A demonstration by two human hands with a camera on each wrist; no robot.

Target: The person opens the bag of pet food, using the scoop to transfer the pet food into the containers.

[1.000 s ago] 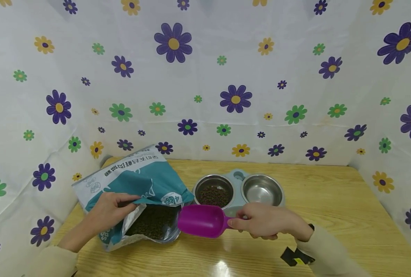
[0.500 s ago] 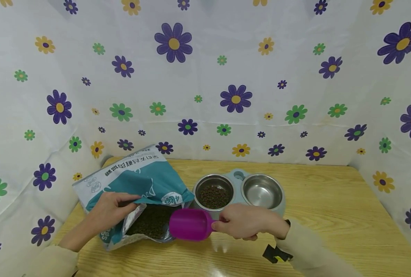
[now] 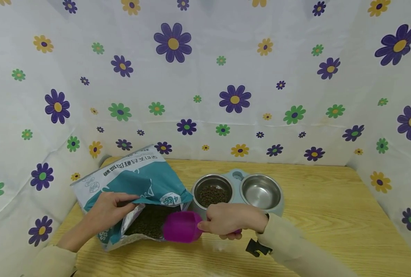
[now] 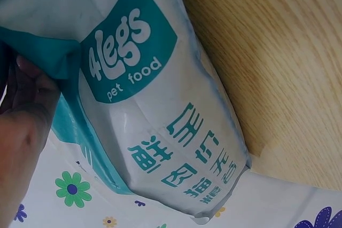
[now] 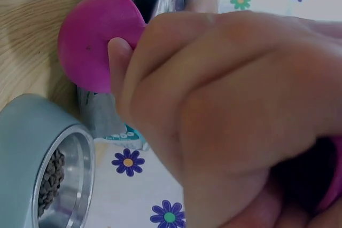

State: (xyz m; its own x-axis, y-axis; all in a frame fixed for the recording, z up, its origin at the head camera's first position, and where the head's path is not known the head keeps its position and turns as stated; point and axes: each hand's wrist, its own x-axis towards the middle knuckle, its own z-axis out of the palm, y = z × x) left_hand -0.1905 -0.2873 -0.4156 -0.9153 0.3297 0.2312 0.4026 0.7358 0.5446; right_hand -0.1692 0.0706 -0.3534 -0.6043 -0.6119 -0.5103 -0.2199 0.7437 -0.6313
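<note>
A teal and white pet food bag (image 3: 146, 173) lies on its side at the left of the table, its mouth facing the person and showing brown kibble (image 3: 144, 223). My left hand (image 3: 110, 209) pinches the upper edge of that mouth, thumb below and fingers above; the left wrist view shows the bag's printed side (image 4: 160, 105). My right hand (image 3: 226, 219) grips the handle of a magenta scoop (image 3: 181, 227), whose front edge overlaps the bag's mouth. In the right wrist view the scoop's underside (image 5: 96, 41) shows beyond the curled fingers.
Behind the right hand stands a pale blue double feeder (image 3: 237, 188). Its left steel bowl (image 3: 199, 184) holds kibble; the right steel bowl (image 3: 260, 192) shows bare metal. A flower-patterned sheet (image 3: 205, 77) encloses the wooden table (image 3: 330, 215) at back and sides.
My right hand has moved left with the scoop, bringing its front edge from beside the bag's mouth to over it. The left hand has kept its hold on the bag.
</note>
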